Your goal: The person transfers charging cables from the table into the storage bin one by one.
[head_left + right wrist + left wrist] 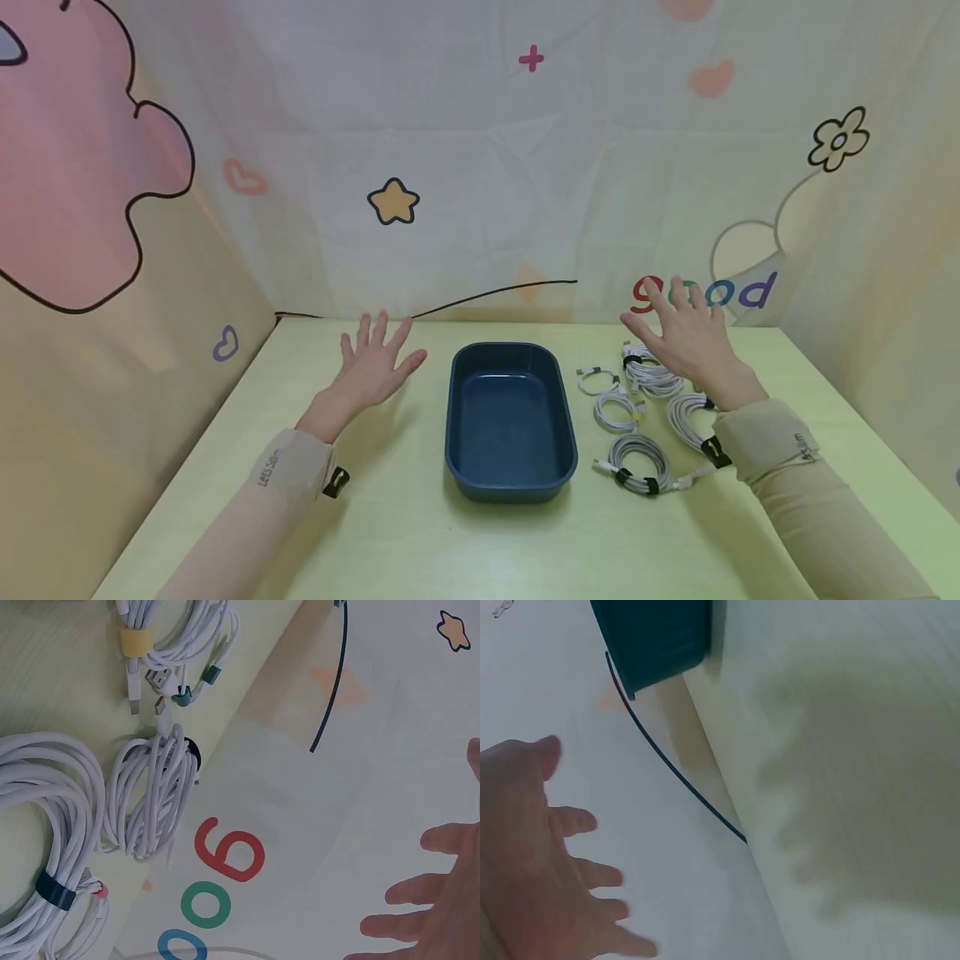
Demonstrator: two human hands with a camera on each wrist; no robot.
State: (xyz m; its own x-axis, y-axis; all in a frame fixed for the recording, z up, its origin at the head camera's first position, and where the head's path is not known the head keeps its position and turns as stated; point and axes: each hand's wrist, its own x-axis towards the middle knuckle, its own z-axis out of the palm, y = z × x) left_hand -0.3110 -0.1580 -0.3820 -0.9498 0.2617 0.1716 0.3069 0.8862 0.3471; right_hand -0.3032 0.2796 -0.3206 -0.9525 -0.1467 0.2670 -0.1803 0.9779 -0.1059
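Note:
A dark blue rectangular bin (pixel 512 487) with rounded corners stands in the middle of the table. To its left my left hand (pixel 369 371) hovers with fingers spread, touching nothing; its shadow falls on the tabletop in the left wrist view. My right hand (pixel 693 346), fingers also spread, is held above several coiled white charging cables to the right of the bin. Among them are a grey-white coil (pixel 639 464) with black straps at the front, a small coil (pixel 618 412) with a yellow tie, and a thick bundle (pixel 150 799). The right forearm partly covers one coil (pixel 686 421).
The pale table (pixel 375 533) meets a printed cloth backdrop (pixel 480 167) at its far edge, with cloth at both sides too. The bin's side (pixel 656 637) shows at the top of the left wrist view. Black tags hang near both sleeve cuffs.

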